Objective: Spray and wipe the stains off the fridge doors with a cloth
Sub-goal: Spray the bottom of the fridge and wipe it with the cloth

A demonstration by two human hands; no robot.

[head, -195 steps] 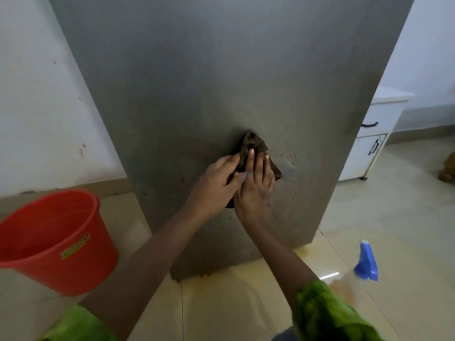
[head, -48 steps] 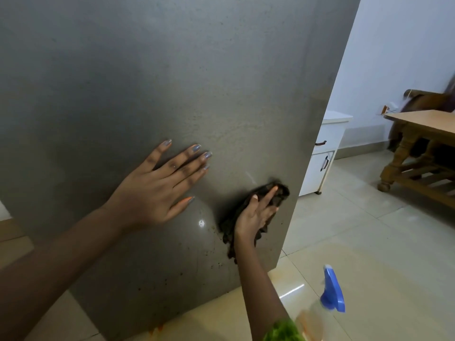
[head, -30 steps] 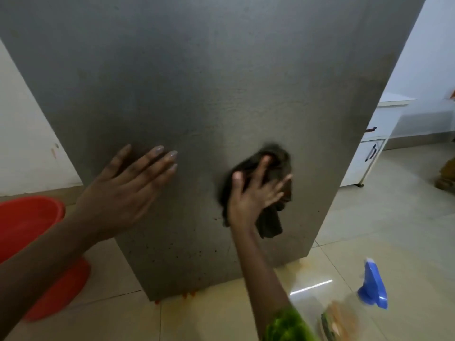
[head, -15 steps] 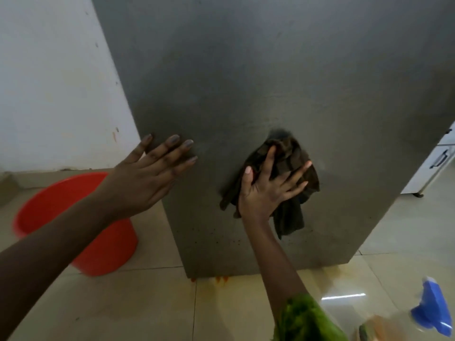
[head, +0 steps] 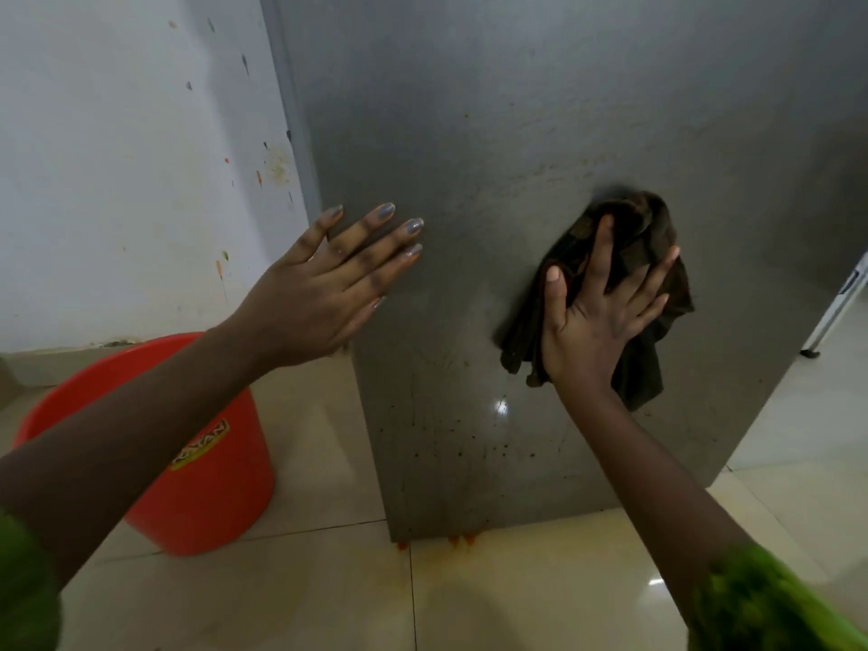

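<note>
Wiping in progress. Round orange plastic bucket (head: pixel 202 486) on the floor; left hand (head: pixel 319 293), fingers straight, flat against the grey metal fridge door (head: pixel 516 110); right hand (head: pixel 592 326), fingers spread, pressing a crumpled dark brown cloth (head: pixel 648 223) onto the door's middle. Dark specks (head: pixel 462 451) below the cloth are not yet wiped.

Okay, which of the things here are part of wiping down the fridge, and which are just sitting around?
Part of the job:
fridge door, dark specks low down
dark cloth, pressed to the door by the right hand
left hand, flat on the door

Lying about:
red bucket, on the floor, untouched
splattered wall
</note>
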